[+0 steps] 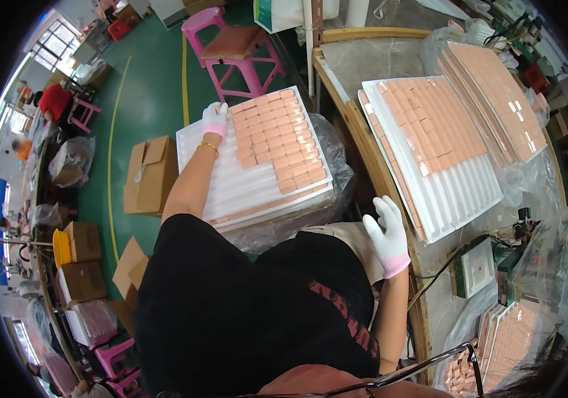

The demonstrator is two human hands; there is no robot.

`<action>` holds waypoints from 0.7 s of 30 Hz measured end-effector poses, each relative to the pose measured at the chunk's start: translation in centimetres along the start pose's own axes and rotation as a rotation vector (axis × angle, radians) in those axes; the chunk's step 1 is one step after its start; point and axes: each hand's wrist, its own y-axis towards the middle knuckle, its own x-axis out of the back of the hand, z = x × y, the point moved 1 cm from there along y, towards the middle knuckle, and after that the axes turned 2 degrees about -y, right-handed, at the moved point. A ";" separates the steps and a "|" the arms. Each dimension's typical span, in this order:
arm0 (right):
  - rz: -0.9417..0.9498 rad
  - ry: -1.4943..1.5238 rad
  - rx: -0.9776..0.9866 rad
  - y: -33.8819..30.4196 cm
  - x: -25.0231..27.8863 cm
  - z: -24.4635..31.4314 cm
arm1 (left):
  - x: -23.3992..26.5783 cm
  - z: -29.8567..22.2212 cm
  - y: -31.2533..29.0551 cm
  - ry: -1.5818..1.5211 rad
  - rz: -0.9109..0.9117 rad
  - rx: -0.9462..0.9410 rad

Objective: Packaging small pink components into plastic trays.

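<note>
My left hand (215,121), in a white glove with a pink cuff, is at the far left part of a white ridged tray (221,189). Its fingers are curled down beside the rows of small pink blocks (270,129); what they hold, if anything, is hidden. Those blocks fill the tray's far and right part, while white ridges show bare at the left and near side. Raised by the wooden table edge, my right hand (387,232) wears a matching glove, its fingers apart and nothing in it. A second white tray (459,205), partly filled with pink blocks, lies on the table to the right.
Stacked filled trays (496,99) lean at the table's far right. Cables and a small white-topped device (476,268) sit nearer. A pink stool (241,50) stands ahead, a cardboard box (150,176) at left. Clear plastic (333,149) hangs beside the left tray.
</note>
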 end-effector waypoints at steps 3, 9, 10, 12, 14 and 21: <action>-0.034 0.002 -0.008 -0.6 0.5 -1.2 | -1.3 0.6 -0.4 0.211 -0.003 -0.078; -0.043 0.061 -0.070 -1.7 1.5 -1.4 | -1.0 2.8 0.4 0.311 -0.100 0.111; -0.051 0.088 -0.080 -1.8 1.6 -1.5 | -1.0 3.0 0.5 0.114 -0.170 0.098; -0.055 0.051 -0.076 -1.7 2.0 -1.1 | -1.6 2.6 0.4 -0.087 -0.233 0.086; -0.073 0.043 -0.061 -1.6 2.2 -0.8 | -3.1 2.1 0.5 -0.640 -0.356 0.251; -0.161 -0.142 0.082 -2.5 3.5 -0.4 | -4.9 3.3 3.2 -0.396 -0.061 0.281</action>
